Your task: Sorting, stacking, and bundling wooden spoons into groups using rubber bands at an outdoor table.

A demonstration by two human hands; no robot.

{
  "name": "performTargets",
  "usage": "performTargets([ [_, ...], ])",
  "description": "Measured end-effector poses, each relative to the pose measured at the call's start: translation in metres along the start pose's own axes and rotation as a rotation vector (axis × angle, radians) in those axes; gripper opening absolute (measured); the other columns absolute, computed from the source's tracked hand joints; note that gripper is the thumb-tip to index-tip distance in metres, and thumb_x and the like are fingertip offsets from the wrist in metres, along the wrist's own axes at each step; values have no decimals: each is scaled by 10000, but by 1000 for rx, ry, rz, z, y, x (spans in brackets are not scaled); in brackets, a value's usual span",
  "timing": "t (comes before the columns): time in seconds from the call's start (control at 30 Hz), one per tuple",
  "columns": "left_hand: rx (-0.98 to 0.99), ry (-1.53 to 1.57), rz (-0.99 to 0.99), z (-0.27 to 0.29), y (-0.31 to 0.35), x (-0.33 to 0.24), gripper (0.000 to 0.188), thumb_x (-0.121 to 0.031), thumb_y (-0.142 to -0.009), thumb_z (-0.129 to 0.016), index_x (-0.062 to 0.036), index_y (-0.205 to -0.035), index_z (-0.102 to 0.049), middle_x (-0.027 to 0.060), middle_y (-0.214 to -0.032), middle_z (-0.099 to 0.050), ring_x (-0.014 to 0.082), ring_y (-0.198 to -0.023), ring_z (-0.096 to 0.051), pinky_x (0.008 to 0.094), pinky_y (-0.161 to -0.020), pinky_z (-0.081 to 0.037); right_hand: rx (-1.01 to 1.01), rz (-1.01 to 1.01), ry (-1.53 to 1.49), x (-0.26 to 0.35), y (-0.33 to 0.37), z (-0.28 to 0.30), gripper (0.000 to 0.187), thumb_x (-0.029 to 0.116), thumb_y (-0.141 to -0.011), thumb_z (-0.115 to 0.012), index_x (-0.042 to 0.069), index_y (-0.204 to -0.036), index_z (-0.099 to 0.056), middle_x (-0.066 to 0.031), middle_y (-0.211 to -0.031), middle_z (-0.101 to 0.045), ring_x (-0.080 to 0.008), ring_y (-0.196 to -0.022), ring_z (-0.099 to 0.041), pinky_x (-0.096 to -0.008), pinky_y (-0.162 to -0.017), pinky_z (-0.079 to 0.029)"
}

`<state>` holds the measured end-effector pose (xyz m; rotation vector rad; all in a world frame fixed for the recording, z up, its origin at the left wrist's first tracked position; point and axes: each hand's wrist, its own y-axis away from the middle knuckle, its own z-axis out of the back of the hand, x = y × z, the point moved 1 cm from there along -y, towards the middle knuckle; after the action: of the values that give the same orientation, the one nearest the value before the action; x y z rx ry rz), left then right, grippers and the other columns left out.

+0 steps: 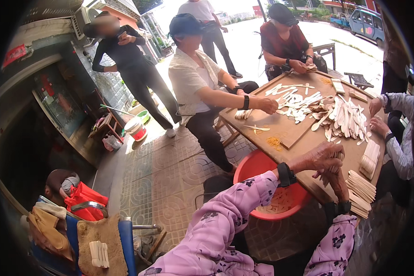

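Head view showed a small bundle of wooden sticks at the near edge of the table, between the wearer's two hands. The left hand pinched it, fingers bent round its upper end, with the forearm trailing off toward 8 o'clock. The right hand lay just beneath, at 6 o'clock from the left, its fingers curled upward close to the bundle — whether that grip pressed on the sticks, I could not tell.

What mattered most, I judged, was how the bundle lay from each hand: in the left grip, and at 12 o'clock from the right. Its long axis was mostly hidden; the visible ends sat at the 1 o'clock side of the left fingers.

Fanned stacks of sticks lay at 4 o'clock from the bundle, nearer the right hand, their long axes running roughly from 10 to 4 o'clock. Yellow rubber bands lay toward 9 o'clock — nearer the left hand. The loose pile of wooden spoons spread at 12 o'clock, well apart from both.
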<state>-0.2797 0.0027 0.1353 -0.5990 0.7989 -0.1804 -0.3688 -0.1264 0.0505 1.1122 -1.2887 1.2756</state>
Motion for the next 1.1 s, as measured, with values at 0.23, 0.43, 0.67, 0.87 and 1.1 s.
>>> performTargets([
  [0.23, -88, -56, -111, -2, 9, 5, 232, -202, -834, -592, -11, -917, -491, 119, -639, -552, 191, -502, -558, 324, -482, -454, 45, 103, -193, -14, -2, -10, 119, 178, -881, -570, 72, -932, -554, -17, -802, -602, -133, -737, -589, -279, -680, -470],
  [0.43, -80, -126, 26, -18, 0, 6, 254, -203, -793, -639, -18, -888, -493, 158, -681, -549, 242, -667, -587, 374, -609, -453, -46, 119, -94, 8, 14, -20, 156, 155, -870, -580, 54, -986, -549, -13, -786, -588, -127, -736, -585, -276, -690, -470],
  [0.67, -155, 329, 356, 10, 14, 47, 163, -169, -900, -548, -16, -949, -514, 84, -806, -619, 206, -812, -653, 286, -703, -526, -81, 149, -74, -27, -26, -23, 253, 271, -878, -573, 19, -898, -565, -22, -748, -555, -110, -670, -549, -253, -631, -448],
  [0.87, -191, 476, 415, 7, 23, 32, 224, -240, -919, -530, -35, -1006, -509, 94, -924, -602, 262, -951, -623, 309, -790, -510, -43, 62, 90, 5, -4, -19, 247, 295, -834, -572, 62, -761, -534, 36, -573, -416, -70, -514, -401, -246, -475, -320],
  [1.1, -250, 609, 500, -6, 48, 52, 226, -233, -914, -536, -30, -1013, -531, 85, -914, -609, 176, -898, -616, 297, -807, -493, -123, -71, 459, 11, 15, -20, 350, 325, -781, -603, -21, -821, -573, -37, -604, -517, -149, -577, -504, -312, -535, -397],
])
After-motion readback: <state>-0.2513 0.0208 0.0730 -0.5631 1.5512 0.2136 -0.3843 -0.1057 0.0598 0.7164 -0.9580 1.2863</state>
